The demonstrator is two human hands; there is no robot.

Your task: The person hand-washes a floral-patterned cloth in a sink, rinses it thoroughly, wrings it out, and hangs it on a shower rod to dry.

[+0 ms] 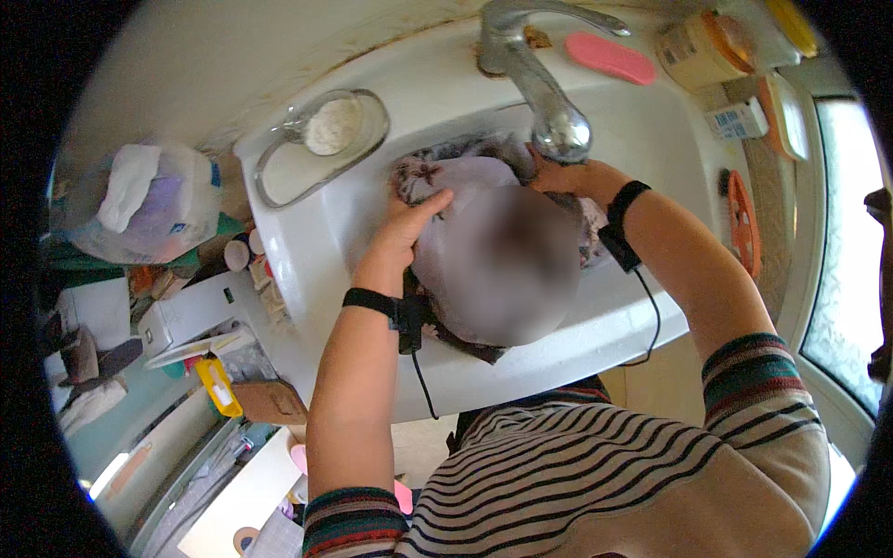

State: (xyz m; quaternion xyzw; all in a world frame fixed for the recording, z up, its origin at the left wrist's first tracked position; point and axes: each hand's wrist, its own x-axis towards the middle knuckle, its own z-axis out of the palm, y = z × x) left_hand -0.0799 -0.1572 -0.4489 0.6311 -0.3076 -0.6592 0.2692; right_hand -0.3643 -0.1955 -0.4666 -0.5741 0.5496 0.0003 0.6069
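Observation:
A pale grey-lilac cloth (435,249) with dark, flower-patterned parts lies bunched in the white sink (307,265) and hangs over its front rim. Its middle is blurred, and I cannot make out what kind of cloth it is. My left hand (410,223) grips the cloth's left side, thumb on top and fingers hidden behind the folds. Just under the tap's spout, my right hand (572,179) is closed at the cloth's far right edge, its fingertips partly hidden. Above it stands the chrome tap (539,84), with no running water that I can see.
On the sink's back left corner sits a clear soap dish (374,139) with a round white lump. A pink brush (609,58) lies behind the tap. Tubs (698,56) and an orange-handled brush (741,228) line the right side. Cluttered shelves and a clear bag (153,209) are at left.

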